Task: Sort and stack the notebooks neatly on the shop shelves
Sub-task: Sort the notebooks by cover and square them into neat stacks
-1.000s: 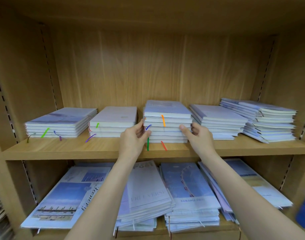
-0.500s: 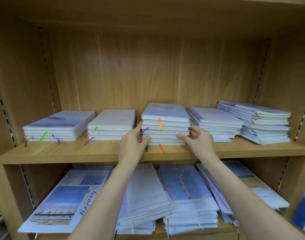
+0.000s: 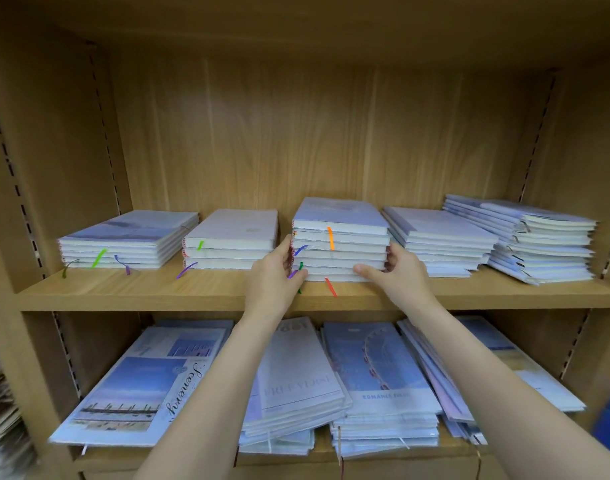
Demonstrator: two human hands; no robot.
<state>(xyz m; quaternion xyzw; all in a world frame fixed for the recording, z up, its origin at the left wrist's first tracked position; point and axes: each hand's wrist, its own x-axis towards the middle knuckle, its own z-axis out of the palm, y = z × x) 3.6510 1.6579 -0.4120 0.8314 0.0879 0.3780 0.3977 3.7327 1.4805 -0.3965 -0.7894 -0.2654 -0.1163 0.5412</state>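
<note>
Two hands square the middle stack (image 3: pixel 340 252) on the upper shelf (image 3: pixel 192 294). The left hand (image 3: pixel 274 275) cups the stack's left side, fingers curled against the spines and thumb at the front lower corner. The right hand (image 3: pixel 399 275) clasps the opposite side, thumb lying along the front of the lowest notebooks. Left of the left hand stand two low stacks (image 3: pixel 231 239), edges fairly even. Right of the right hand, the near stack (image 3: pixel 438 239) is roughly aligned, while the far stack (image 3: pixel 539 242) is fanned and skewed. Below both forearms, the lower-shelf notebooks (image 3: pixel 379 382) lie overlapping and askew. Judged progress: upper shelf largely sorted; far stack and lower shelf remain.
</note>
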